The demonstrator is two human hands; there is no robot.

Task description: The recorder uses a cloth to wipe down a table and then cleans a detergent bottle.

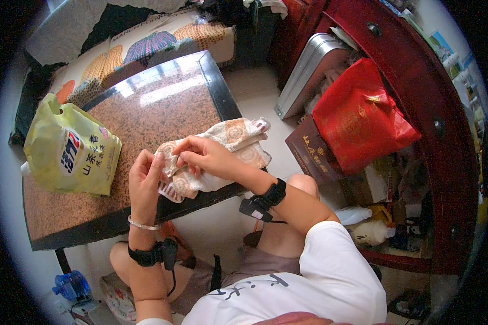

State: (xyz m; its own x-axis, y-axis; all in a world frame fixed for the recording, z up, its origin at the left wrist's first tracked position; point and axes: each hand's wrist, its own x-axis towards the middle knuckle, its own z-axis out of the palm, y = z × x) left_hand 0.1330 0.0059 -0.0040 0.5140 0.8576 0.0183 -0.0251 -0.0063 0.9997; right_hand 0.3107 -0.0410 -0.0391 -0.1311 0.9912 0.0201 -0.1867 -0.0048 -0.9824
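A patterned cloth, white with peach-beige swirls, lies bunched in folds over the table's near right corner. My left hand is at its left end, thumb and fingers pinched together. From the right my right hand reaches over the cloth, its thumb and index finger closed and the other fingers curled. The fingertips of both hands are close together, just above the fabric. Whether they pinch a bit of cloth or something tiny cannot be made out.
A yellow-green laundry detergent pouch stands on the left of the brown speckled table with black edges. At right are a red gift bag, a silver case and a dark red cabinet. A blue water bottle is at lower left.
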